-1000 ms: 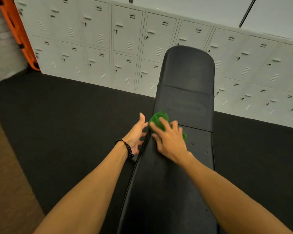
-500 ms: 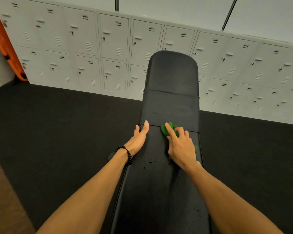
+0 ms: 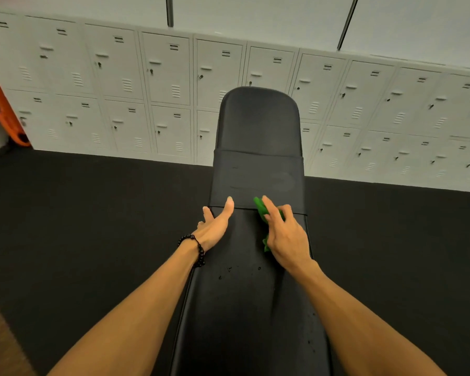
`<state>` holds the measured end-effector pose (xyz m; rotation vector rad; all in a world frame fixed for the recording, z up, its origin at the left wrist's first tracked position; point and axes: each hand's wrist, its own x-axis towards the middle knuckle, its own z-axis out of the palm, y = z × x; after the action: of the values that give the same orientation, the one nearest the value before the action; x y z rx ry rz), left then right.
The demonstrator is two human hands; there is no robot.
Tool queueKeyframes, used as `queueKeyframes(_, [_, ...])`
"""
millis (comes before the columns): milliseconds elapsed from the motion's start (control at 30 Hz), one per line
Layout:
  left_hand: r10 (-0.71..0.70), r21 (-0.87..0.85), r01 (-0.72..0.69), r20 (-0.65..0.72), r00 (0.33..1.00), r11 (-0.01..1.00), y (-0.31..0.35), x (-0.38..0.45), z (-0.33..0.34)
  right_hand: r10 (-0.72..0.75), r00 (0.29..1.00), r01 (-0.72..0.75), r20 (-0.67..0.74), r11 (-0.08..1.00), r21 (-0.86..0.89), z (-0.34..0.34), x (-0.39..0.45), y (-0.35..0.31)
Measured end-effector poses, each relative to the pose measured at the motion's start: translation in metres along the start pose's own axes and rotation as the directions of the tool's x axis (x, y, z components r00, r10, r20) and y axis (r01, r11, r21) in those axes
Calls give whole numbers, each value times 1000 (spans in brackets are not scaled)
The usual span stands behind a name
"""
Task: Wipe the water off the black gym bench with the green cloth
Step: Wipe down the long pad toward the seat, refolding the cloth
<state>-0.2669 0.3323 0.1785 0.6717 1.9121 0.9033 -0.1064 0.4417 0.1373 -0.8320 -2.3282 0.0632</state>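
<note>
A long black gym bench (image 3: 255,308) runs away from me towards the lockers, with a band across its middle. Small water drops (image 3: 229,270) sit on the pad just behind my hands, and a few more near the right edge lower down. My right hand (image 3: 285,234) presses a green cloth (image 3: 261,207) flat on the right side of the pad, just below the band; the cloth pokes out past the fingertips and under the palm. With straight fingers, my left hand (image 3: 217,226) rests on the bench's left edge. It wears a black bead bracelet.
White metal lockers (image 3: 152,85) line the wall behind the bench's far end. Dark rubber flooring (image 3: 79,226) lies on both sides. An orange object (image 3: 0,109) leans at the far left. A brown strip of floor shows at the lower left corner.
My right hand has slid the green cloth from the bench's left side across to its right side. My left hand has come onto the left edge. The view has shifted left.
</note>
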Motion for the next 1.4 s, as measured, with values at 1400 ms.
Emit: queueKeyframes(1400, [164, 153, -108, -430, 888, 982, 0, 44, 45, 429, 893, -424, -137, 903, 66, 5, -10, 27])
